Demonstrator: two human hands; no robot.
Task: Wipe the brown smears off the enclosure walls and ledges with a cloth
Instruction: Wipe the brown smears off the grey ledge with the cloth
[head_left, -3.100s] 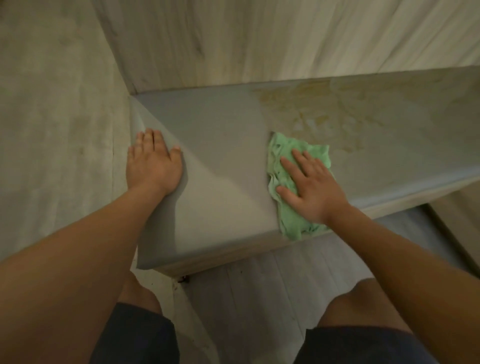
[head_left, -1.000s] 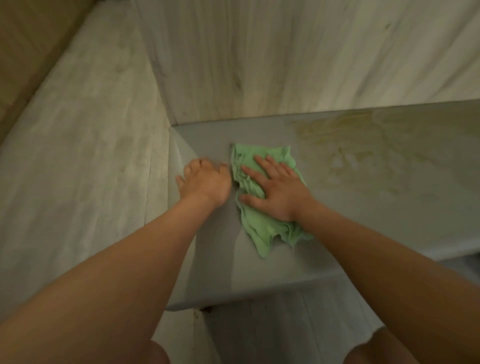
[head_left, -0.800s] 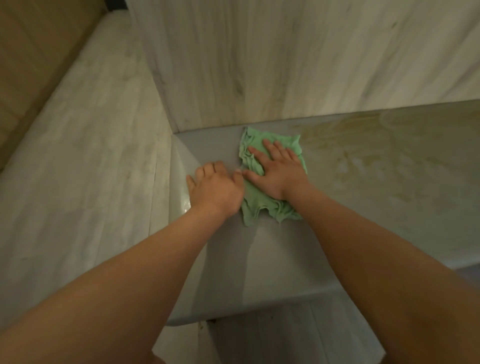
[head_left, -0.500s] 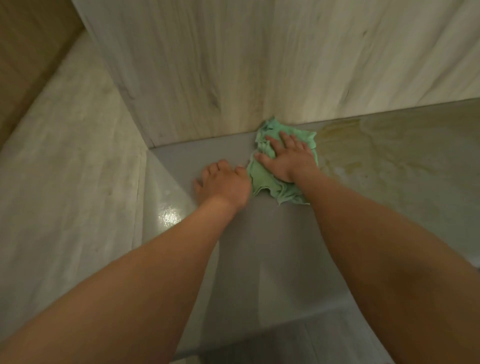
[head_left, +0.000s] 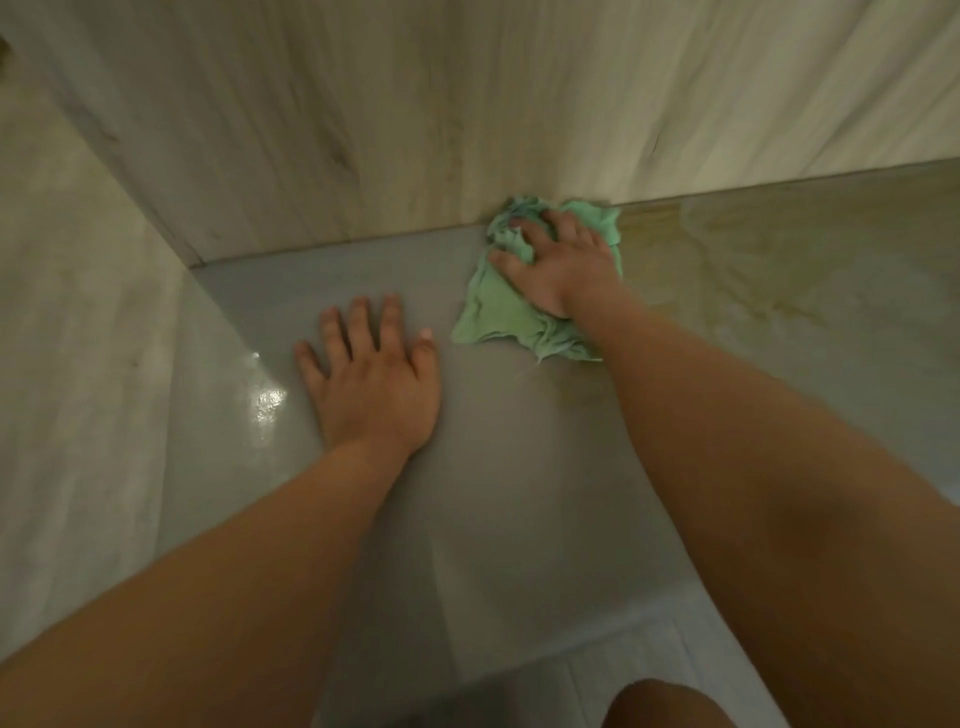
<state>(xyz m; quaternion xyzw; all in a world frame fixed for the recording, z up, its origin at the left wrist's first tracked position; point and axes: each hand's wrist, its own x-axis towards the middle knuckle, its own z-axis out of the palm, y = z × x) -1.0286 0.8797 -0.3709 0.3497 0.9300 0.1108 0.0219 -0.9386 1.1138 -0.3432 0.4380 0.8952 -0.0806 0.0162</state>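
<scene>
A green cloth (head_left: 491, 312) lies bunched on the grey ledge (head_left: 519, 467), its far edge pushed against the foot of the pale wood-grain back wall (head_left: 467, 104). My right hand (head_left: 558, 265) presses down on the cloth, fingers bent into its folds near the wall. My left hand (head_left: 371, 374) rests flat on the bare ledge to the left of the cloth, fingers spread. Brown smears (head_left: 753, 270) cover the ledge to the right of the cloth.
A pale side wall (head_left: 78, 338) rises to the left of the ledge, with a glossy highlight along the ledge's left slope. The ledge's front edge drops to a light floor (head_left: 597, 686) at the bottom. A knee (head_left: 670, 706) shows at the bottom edge.
My right hand has pushed the cloth away from me until it reaches the back wall. My left hand has spread flat and now lies apart from the cloth.
</scene>
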